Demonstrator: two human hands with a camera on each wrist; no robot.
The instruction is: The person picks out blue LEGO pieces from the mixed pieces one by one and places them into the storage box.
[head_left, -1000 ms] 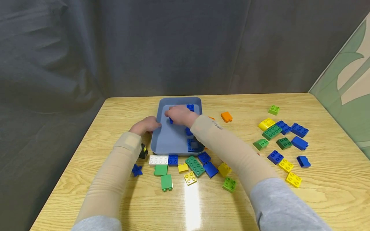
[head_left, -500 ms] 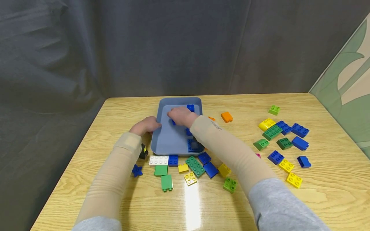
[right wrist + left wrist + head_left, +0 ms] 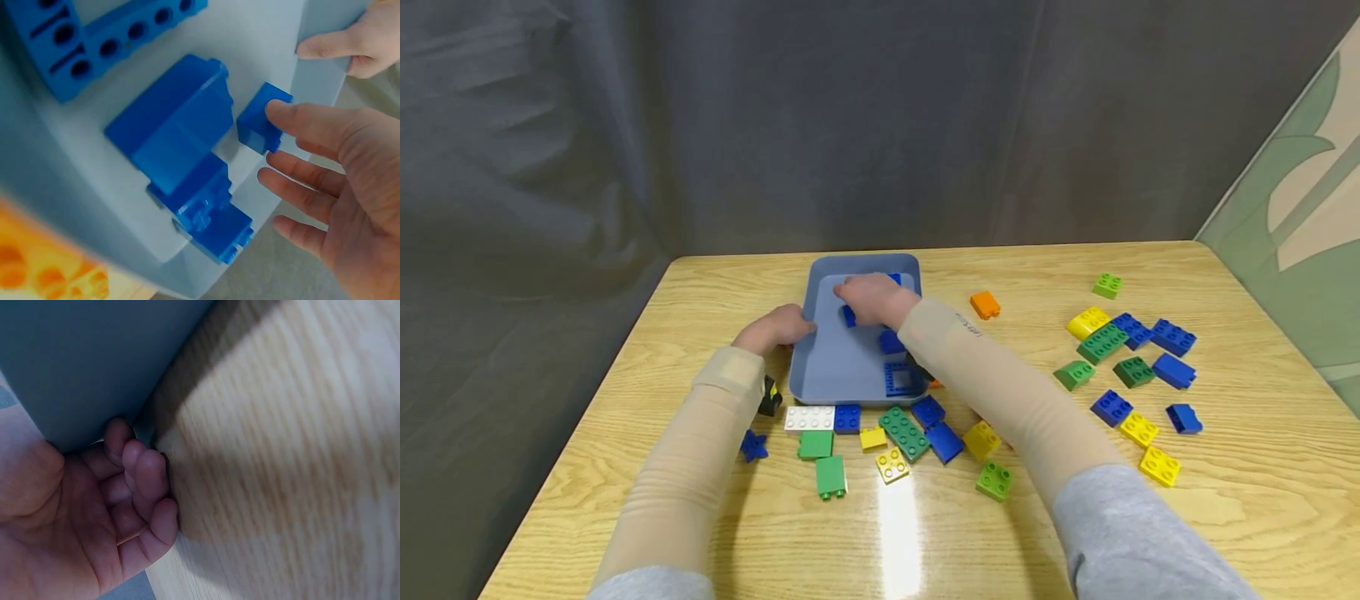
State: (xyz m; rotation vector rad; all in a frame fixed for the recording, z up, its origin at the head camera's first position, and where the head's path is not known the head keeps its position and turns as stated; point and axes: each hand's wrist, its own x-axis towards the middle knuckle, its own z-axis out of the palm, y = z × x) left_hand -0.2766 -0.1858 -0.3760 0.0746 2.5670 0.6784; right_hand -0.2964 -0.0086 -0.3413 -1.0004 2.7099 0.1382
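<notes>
A shallow grey-blue tray [image 3: 827, 379] lies on the wooden table. My left hand [image 3: 775, 327] grips its left side, thumb over the rim and fingers [image 3: 150, 475] curled low against the outer wall. Inside the tray, my right hand [image 3: 872, 298] pinches a small blue toy brick [image 3: 255, 122] close over the floor. Beside that brick, the right wrist view shows a larger blue brick [image 3: 172, 119], smaller blue bricks [image 3: 212, 212] and a blue piece with a row of holes [image 3: 137, 31]. The right hand and forearm partly cover these in the head view.
Loose bricks lie in front of the tray, among them a white one [image 3: 809, 417] and a green one [image 3: 904, 432]. A blue star [image 3: 753, 446] sits by the left forearm. More bricks, such as a yellow one [image 3: 1160, 466], spread at right. A dark curtain [image 3: 880, 125] hangs behind.
My right hand has shifted slightly to the right inside the tray with the small blue brick. My left hand stays on the tray's side. The head view has tilted a little.
</notes>
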